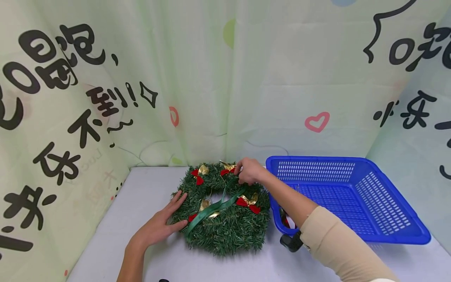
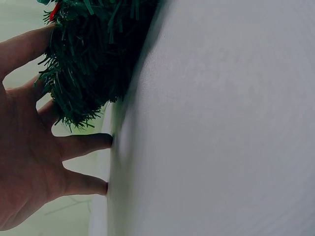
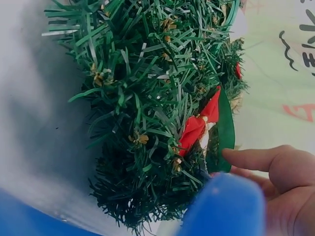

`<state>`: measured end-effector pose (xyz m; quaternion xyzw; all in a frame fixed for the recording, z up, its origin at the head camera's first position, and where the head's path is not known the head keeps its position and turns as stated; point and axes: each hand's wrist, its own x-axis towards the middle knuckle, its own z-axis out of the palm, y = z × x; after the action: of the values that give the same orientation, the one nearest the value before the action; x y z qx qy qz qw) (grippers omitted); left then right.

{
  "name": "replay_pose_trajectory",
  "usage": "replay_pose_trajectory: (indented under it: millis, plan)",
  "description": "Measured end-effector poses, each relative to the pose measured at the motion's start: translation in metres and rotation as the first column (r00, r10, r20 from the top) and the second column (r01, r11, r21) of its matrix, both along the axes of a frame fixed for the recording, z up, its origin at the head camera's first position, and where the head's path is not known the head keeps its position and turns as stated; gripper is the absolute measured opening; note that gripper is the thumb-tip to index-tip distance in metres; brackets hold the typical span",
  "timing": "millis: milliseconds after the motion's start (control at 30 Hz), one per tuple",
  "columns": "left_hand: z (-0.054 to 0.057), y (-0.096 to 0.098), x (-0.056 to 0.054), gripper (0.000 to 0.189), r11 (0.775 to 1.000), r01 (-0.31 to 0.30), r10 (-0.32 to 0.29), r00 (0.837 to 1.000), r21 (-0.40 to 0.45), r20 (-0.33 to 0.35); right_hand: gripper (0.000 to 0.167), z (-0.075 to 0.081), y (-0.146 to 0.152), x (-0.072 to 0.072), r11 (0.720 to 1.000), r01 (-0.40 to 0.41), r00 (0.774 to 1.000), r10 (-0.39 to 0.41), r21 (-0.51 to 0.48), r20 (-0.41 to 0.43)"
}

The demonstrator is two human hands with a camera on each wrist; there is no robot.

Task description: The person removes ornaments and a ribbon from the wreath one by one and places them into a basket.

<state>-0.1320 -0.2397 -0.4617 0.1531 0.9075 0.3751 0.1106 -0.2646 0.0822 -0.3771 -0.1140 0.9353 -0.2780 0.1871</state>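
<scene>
A green artificial wreath (image 1: 227, 233) lies on the white table, dotted with several red and gold bows (image 1: 248, 202). Across it, over the centre hole, runs a green ribbon (image 1: 215, 208). My left hand (image 1: 160, 225) rests against the wreath's left side with fingers spread; two of its fingertips meet the tabletop in the left wrist view. At the wreath's back right, my right hand (image 1: 251, 171) pinches the green ribbon (image 3: 226, 130) between thumb and fingers, beside a red bow (image 3: 200, 127). The fingers behind the ribbon are partly hidden.
A blue plastic basket (image 1: 317, 159) stands close to the wreath's right side, under the right forearm. Small red and white items (image 1: 289, 222) lie in its near left corner, partly covered. A printed curtain (image 1: 267, 78) hangs behind the table.
</scene>
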Motion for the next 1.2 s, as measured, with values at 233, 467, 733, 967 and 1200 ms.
replay_pose_trajectory:
  millis: [233, 467, 733, 967, 1200]
  plan:
    - [-0.002, 0.001, -0.001, 0.082, 1.000, 0.002, -0.002, 1.000, 0.008, 0.003, 0.022, -0.002, -0.002, -0.003, 1.000, 0.028, 1.000, -0.028, 0.015, 0.000]
    - [-0.001, 0.000, -0.001, 0.082, 1.000, 0.003, -0.003, 1.000, 0.005, 0.006, 0.021, -0.002, -0.005, -0.003, 0.998, 0.060, 0.998, -0.060, 0.007, 0.004]
    - [0.000, 0.000, 0.000, 0.082, 1.000, 0.004, -0.004, 1.000, 0.008, 0.000, 0.021, -0.001, -0.005, -0.003, 0.996, 0.082, 0.996, -0.081, -0.028, 0.028]
    - [0.002, 0.000, 0.001, 0.082, 1.000, 0.011, -0.011, 1.000, 0.017, -0.011, 0.032, 0.009, -0.001, 0.000, 0.971, 0.151, 0.984, -0.131, -0.187, 0.119]
    - [0.002, -0.001, 0.001, 0.081, 1.000, 0.014, -0.014, 1.000, 0.015, -0.018, 0.030, 0.018, 0.008, 0.004, 0.933, 0.126, 0.978, -0.060, -0.337, 0.200]
